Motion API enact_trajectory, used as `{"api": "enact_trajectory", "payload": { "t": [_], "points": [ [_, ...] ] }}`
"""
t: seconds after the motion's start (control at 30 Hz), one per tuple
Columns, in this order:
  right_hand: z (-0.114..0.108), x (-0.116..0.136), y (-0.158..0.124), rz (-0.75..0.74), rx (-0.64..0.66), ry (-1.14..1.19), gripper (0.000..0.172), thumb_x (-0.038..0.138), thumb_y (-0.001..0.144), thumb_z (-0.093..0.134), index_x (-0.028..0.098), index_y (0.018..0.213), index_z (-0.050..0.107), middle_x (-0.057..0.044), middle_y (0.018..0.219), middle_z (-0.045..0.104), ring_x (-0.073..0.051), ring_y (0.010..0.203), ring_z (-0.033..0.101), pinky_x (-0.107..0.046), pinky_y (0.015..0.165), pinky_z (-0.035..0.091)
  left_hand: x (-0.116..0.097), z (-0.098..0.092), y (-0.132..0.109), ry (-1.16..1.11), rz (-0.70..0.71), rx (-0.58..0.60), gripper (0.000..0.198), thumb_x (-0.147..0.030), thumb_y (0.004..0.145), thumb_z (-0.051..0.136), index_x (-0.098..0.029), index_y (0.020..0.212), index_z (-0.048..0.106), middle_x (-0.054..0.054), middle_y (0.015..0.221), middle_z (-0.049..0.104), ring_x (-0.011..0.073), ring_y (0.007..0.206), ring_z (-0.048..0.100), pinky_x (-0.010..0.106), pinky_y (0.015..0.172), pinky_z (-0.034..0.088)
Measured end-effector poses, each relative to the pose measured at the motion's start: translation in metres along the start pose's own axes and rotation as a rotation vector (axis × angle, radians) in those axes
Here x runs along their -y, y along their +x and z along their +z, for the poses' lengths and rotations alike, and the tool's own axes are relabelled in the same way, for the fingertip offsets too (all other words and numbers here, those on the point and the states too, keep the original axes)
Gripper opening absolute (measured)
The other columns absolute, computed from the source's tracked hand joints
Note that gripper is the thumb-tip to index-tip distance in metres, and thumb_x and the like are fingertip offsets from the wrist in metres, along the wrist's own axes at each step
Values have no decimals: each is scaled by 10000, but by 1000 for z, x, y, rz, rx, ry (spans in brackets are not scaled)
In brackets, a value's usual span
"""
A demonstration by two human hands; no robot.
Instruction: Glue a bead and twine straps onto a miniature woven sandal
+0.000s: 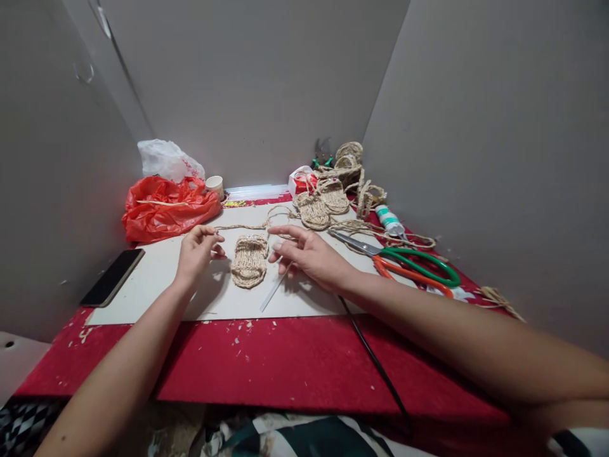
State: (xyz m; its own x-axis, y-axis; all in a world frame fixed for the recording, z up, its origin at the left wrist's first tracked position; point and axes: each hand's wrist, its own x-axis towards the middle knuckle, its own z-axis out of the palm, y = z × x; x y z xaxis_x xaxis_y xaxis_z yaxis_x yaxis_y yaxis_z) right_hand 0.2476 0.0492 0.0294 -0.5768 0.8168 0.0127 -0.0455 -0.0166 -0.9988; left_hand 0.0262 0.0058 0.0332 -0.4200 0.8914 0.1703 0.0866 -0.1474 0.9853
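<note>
A small woven twine slipper lies on the white board between my two hands. To its left, my left hand has thumb and forefinger pinched together, on something too small to make out. A strand of twine runs just behind those fingertips towards the right. My right hand hovers to the slipper's right, forefinger stretched out and thumb apart from it, the other fingers loosely curled. Below them a translucent glue stick slants on the board; its upper end is hidden under the hand.
Large scissors and twine slippers lie right, with a black cable in front. Left are a phone, a red plastic bag and a paper cup. Pliers stand behind. Grey walls enclose the table.
</note>
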Motion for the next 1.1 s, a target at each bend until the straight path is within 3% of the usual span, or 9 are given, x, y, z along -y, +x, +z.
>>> {"api": "enact_trajectory", "payload": {
  "t": [0.2,0.37,0.5,0.73,1.1],
  "points": [
    [5,0,-6,-103,107,-27,272,279,819,644,183,1070,602,-4,771,668,-80,543,593,-182,448,445,-1,9,-15,72,76,271,379,-337,687,758,-187,938,516,-15,862,566,71,573,552,210,522,487],
    [12,3,-14,-148,197,8,258,333,754,731,155,919,643,39,626,615,-75,514,565,-175,449,445,-13,20,-37,142,49,506,518,-314,695,775,-224,1123,498,41,1078,568,75,646,547,238,591,502],
    [14,4,-17,-126,274,84,288,370,704,778,148,745,599,49,566,592,-58,460,523,-176,447,440,-22,22,-45,214,87,545,562,-292,702,773,-228,1186,496,62,1141,564,67,661,524,245,647,489],
    [15,4,-20,-108,245,150,264,309,685,802,160,732,589,63,557,580,-59,446,518,-183,447,445,-22,19,-45,229,114,578,620,-336,705,771,-246,1239,470,84,1183,558,69,643,523,255,627,489],
    [12,3,-22,-106,218,65,296,383,689,793,163,711,596,47,523,569,-72,445,501,-198,445,434,-19,22,-46,169,120,504,661,-256,600,840,-270,1202,567,55,1128,604,81,620,547,251,610,497]
  ]
}}
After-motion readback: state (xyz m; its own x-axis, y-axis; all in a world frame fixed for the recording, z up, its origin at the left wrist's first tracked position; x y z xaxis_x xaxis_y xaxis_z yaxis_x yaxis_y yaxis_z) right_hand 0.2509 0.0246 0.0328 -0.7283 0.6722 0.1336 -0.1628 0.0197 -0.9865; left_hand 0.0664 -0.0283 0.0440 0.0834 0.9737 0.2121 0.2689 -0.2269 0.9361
